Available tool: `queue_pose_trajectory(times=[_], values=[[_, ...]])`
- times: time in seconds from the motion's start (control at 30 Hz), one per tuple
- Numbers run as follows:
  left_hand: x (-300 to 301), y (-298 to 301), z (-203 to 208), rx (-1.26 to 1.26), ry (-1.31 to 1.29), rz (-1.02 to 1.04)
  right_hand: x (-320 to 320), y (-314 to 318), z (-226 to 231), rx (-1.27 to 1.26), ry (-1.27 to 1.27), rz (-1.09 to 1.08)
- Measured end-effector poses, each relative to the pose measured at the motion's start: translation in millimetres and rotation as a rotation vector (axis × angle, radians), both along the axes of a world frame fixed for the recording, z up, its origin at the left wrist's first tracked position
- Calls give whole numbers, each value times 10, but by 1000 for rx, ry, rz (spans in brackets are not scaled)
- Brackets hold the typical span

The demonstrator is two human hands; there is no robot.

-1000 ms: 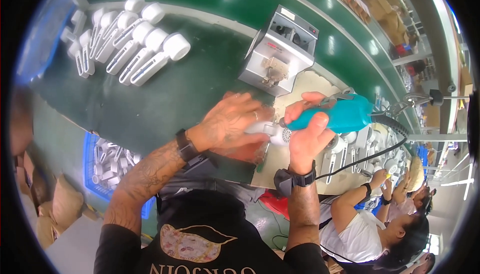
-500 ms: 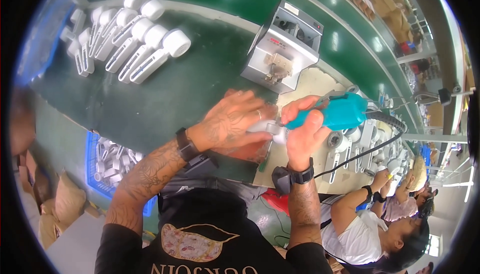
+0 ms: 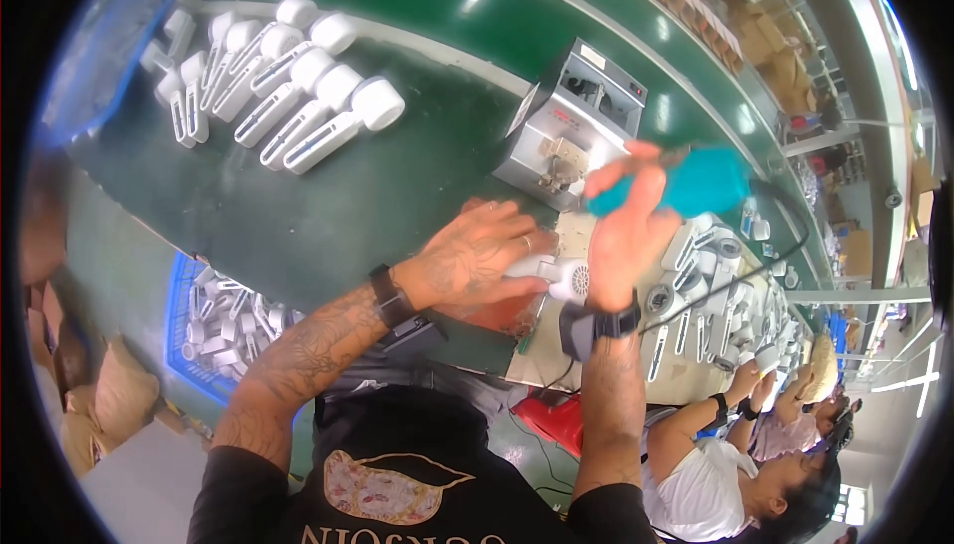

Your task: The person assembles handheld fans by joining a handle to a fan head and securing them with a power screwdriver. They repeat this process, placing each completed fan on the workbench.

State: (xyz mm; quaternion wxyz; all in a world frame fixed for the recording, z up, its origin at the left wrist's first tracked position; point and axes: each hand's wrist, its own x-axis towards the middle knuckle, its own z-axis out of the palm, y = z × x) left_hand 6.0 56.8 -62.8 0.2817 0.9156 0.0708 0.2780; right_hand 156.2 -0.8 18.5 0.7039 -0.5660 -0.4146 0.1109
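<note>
My left hand (image 3: 467, 258) presses a white plastic housing (image 3: 570, 281) down near the bench edge, fingers closed around its handle. The housing's round, vented end faces right, out past my thumb. My right hand (image 3: 628, 241) grips a teal corded power tool (image 3: 708, 184), raised above the housing and apart from it. Motion smears the tool, and its tip cannot be made out. Below my left hand shows a reddish patch (image 3: 487, 315) on the bench.
A grey bench machine (image 3: 566, 137) stands beyond my hands. White housings (image 3: 333, 107) lie grouped at far left; several more (image 3: 711, 296) crowd the right side. A blue crate (image 3: 184, 340) of white parts sits lower left. A co-worker (image 3: 706, 465) is close at right.
My right hand has lifted the teal tool up and away from the housing, uncovering its vented round end. My left hand still holds the housing. The whole view has shifted slightly.
</note>
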Motion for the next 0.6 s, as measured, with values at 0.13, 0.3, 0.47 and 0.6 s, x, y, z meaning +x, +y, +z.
queue_pose_trajectory(times=[0.13, 0.3, 0.47, 0.6], values=[[-28, 21, 26, 24, -8, 11, 62, 358, 59, 21, -73, -35], [-24, -27, 52, 4, 13, -23, 130, 387, -179, 57, -43, 9], [-47, -34, 33, -5, 0, -39, -14, 237, -54, -37, -14, -3], [-58, -14, 25, -9, 23, -37, -146, -190, 29, -60, 68, -35]])
